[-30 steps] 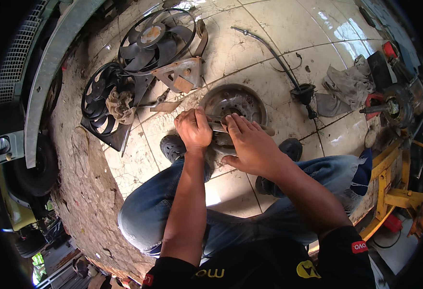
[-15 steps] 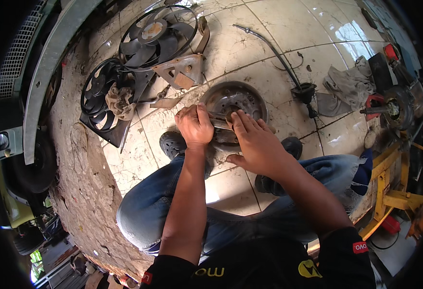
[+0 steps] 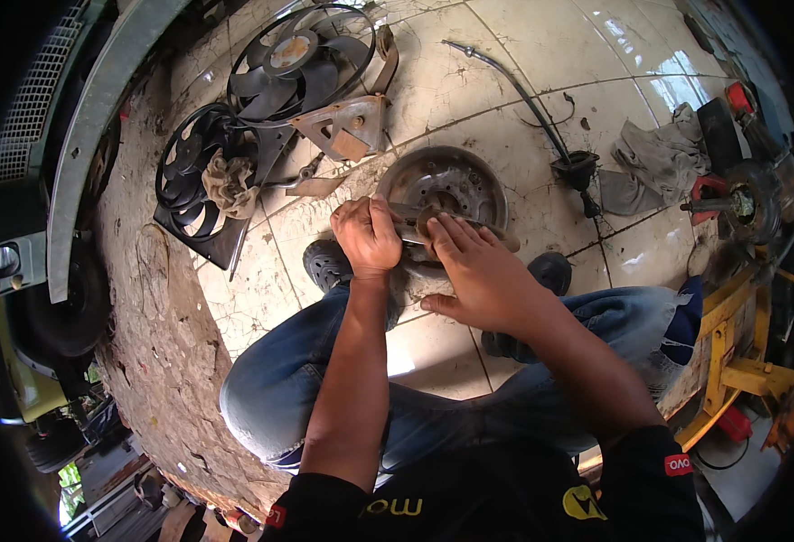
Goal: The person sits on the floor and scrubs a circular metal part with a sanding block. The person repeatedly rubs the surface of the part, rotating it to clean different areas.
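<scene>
My left hand (image 3: 367, 237) is closed in a fist around one end of a long, worn metal piece (image 3: 408, 231) that looks like a brake shoe. It is held level over a round, rusty brake drum (image 3: 448, 165) lying on the tiles between my feet. My right hand (image 3: 483, 271) rests across the piece with its fingers stretched out and its thumb spread away. Under those fingertips is a small brownish round part (image 3: 427, 218), mostly hidden. The far end of the piece shows just past the right fingers.
Two black fans (image 3: 302, 63) with a rusty bracket (image 3: 347, 126) and a crumpled rag (image 3: 229, 185) lie at far left. A black cable with a boot (image 3: 575, 167) and a grey cloth (image 3: 654, 158) are at right. A yellow metal frame (image 3: 718, 370) stands near my right knee.
My right hand has slid slightly left and nearer along the metal piece. My left hand keeps its grip. The whole view has shifted slightly.
</scene>
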Available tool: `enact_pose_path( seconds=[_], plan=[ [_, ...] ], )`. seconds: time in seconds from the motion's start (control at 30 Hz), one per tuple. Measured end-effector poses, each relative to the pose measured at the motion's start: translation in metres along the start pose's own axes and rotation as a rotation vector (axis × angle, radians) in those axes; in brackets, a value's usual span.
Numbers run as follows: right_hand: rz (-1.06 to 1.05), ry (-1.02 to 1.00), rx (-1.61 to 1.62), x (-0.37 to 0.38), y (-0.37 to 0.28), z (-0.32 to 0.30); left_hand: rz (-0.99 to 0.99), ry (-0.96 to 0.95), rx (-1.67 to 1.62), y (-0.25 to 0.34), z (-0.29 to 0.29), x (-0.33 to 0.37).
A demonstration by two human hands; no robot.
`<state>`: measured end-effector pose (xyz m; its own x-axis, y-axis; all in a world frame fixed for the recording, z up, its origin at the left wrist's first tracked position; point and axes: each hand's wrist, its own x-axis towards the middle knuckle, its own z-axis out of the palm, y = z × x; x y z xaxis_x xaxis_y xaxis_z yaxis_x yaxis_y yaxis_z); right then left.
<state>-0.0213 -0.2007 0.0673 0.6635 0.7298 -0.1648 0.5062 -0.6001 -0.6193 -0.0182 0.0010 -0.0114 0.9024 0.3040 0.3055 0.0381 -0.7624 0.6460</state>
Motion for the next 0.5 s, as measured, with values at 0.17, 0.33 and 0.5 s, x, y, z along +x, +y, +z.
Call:
enact_pose_path(
  seconds=[0.17, 0.33, 0.5],
  plan=[
    [0.005, -0.066, 0.028, -0.004, -0.012, -0.002, 0.115, 0.08, -0.015, -0.007, -0.003, -0.012],
    [0.062, -0.167, 0.057, 0.005, 0.003, 0.0, 0.133, 0.141, -0.004, -0.003, -0.006, -0.02],
    [-0.033, 0.047, 0.016, -0.007, -0.009, 0.017, 0.109, 0.098, -0.045, -0.001, -0.01, -0.025]
  ],
)
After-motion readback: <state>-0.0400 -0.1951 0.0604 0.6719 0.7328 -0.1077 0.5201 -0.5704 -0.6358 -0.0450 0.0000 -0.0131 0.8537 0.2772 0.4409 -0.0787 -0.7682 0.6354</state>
